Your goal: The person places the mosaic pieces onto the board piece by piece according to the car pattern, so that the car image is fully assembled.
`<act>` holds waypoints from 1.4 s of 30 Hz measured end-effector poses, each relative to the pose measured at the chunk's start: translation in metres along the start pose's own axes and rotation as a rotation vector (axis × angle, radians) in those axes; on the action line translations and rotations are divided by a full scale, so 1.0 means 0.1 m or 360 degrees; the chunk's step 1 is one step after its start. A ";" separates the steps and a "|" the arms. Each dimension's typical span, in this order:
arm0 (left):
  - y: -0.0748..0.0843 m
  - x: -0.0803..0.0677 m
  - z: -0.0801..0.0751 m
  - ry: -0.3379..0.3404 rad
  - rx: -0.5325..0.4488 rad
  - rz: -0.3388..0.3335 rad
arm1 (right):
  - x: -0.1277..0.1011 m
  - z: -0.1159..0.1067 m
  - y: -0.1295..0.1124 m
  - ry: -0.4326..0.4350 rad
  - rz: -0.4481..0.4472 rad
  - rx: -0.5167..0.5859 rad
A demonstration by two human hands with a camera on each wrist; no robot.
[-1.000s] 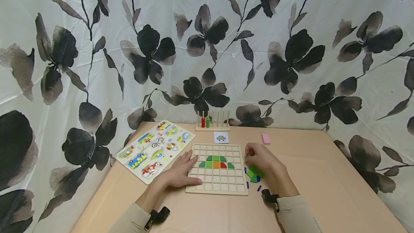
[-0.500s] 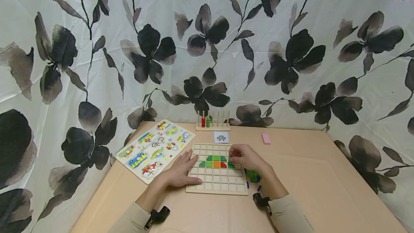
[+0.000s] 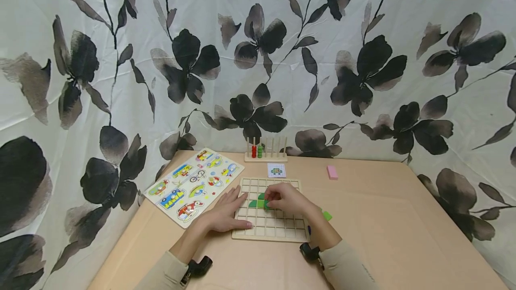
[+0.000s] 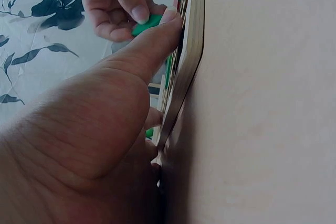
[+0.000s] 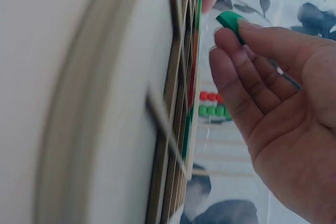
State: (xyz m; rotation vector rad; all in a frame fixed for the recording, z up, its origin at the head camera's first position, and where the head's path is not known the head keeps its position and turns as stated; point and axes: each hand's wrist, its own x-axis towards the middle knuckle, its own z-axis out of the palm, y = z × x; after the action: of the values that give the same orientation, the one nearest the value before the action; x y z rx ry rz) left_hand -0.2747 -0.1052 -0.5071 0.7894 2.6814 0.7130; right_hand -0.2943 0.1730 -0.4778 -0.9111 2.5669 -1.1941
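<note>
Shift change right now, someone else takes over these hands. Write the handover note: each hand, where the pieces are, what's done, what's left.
Left hand: flat and open on the left edge of the grid board, steadying it.
Right hand: its fingers pinch a green piece just above the board's middle rows, not yet seated.
Done: a green arc with some red and orange is partly visible in the grid, mostly hidden under the right hand.
Left: seat the held piece; loose pieces lie on the table right of the board. The pattern card lies just beyond the board.
</note>
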 end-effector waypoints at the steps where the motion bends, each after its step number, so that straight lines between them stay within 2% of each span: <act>1: 0.00 0.00 0.00 -0.0002 -0.0001 0.0002 | 0.02 0.02 -0.01 -0.0012 -0.0011 0.0002; 15: 0.01 0.00 -0.01 -0.0006 -0.0008 -0.0008 | 0.20 0.23 -0.18 -0.0154 -0.0087 -0.0048; 20: 0.02 0.01 -0.01 -0.0004 -0.0019 0.0003 | 0.25 0.28 -0.22 -0.0201 -0.0089 -0.0132; 42: 0.01 0.01 -0.02 0.0001 -0.0003 0.0012 | 0.29 0.27 -0.21 -0.0206 -0.0073 -0.0269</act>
State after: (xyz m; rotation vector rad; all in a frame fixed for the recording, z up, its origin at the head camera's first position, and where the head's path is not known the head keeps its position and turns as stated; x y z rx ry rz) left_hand -0.2760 -0.1045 -0.5053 0.7992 2.6792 0.7171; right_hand -0.2976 0.1281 -0.4773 -1.0503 2.5845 -0.9067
